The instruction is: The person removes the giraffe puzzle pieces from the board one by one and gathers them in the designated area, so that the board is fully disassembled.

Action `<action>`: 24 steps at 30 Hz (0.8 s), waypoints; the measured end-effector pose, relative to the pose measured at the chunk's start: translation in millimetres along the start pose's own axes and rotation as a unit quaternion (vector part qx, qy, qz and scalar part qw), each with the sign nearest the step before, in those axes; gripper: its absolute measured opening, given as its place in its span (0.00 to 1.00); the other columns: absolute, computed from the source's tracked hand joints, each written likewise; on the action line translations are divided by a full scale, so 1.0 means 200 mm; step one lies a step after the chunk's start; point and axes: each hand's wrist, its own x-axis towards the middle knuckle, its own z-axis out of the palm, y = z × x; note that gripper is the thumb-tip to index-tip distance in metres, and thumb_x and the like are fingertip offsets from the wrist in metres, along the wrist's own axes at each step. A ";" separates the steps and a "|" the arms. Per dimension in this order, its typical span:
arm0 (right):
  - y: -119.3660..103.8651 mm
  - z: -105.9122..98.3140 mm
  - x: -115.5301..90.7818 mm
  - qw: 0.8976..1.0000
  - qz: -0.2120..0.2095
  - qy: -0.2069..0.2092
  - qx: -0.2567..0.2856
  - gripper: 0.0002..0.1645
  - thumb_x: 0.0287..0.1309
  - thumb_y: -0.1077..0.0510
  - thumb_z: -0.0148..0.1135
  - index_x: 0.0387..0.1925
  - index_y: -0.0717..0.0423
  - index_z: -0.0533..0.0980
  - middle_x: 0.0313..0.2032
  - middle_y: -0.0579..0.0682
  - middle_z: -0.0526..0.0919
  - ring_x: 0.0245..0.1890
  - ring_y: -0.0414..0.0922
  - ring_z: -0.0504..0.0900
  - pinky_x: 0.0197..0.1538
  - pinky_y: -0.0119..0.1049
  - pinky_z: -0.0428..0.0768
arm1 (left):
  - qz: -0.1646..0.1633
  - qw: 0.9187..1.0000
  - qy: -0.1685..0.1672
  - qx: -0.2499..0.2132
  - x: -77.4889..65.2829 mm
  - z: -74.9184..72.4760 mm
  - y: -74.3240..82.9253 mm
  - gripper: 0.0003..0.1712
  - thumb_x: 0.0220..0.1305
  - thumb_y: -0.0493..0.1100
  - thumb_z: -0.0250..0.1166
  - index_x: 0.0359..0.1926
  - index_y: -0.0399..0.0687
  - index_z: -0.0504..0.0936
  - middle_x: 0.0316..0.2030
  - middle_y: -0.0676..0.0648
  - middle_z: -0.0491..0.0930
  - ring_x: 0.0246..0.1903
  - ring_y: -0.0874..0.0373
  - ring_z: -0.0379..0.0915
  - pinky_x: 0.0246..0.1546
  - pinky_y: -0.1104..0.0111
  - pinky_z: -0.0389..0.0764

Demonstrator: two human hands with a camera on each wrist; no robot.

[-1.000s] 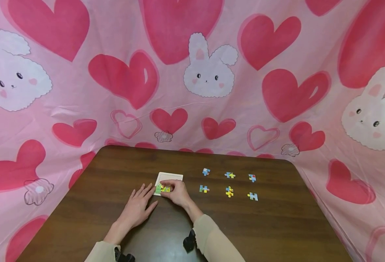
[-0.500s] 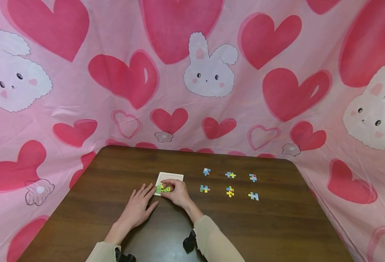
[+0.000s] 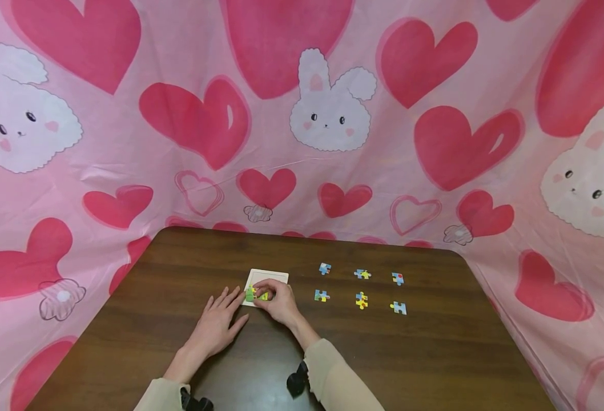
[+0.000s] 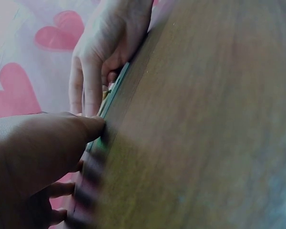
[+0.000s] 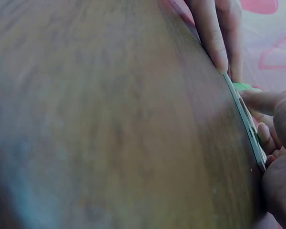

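Observation:
A small white puzzle tray [image 3: 272,274] lies on the table, with green and yellow jigsaw pieces at its near end. My right hand [image 3: 280,302] reaches over the tray and pinches a green jigsaw piece [image 3: 250,294] at the near left corner; the fingers partly cover it. The right wrist view shows that green piece [image 5: 245,87] slightly raised above the tray's edge. My left hand [image 3: 216,325] lies flat on the table with fingers spread, its fingertips touching the tray's left edge. In the left wrist view, the tray appears edge-on between both hands.
Several loose jigsaw pieces lie in two rows to the right, among them a blue-and-yellow piece [image 3: 362,274] at the back and a mostly yellow piece [image 3: 361,300] in front. A pink cloth [image 3: 333,171] with hearts and rabbits hangs behind the brown table [image 3: 435,342].
The green piece at the near left corner now looks tilted and raised, with my right fingers shifted slightly on it. My left hand has stayed in place.

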 end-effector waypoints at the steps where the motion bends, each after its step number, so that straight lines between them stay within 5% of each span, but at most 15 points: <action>1: 0.00 0.00 0.00 1.000 -0.001 0.001 0.001 0.20 0.57 0.71 0.79 0.52 0.62 0.88 0.37 0.63 0.94 0.26 0.28 0.69 0.35 0.22 0.67 | -0.002 1.000 -0.002 -0.002 0.00 0.00 0.00 0.35 0.77 0.52 0.69 0.77 0.40 0.77 0.78 0.33 0.73 0.81 0.29 0.63 0.79 0.27 0.60; 24: 0.01 0.00 -0.01 0.999 -0.011 0.021 -0.023 0.23 0.60 0.68 0.78 0.57 0.55 0.89 0.36 0.58 0.94 0.28 0.27 0.72 0.37 0.22 0.70 | -0.005 1.000 -0.014 0.003 0.00 -0.01 0.01 0.34 0.79 0.53 0.67 0.77 0.41 0.77 0.79 0.34 0.72 0.82 0.30 0.63 0.79 0.28 0.60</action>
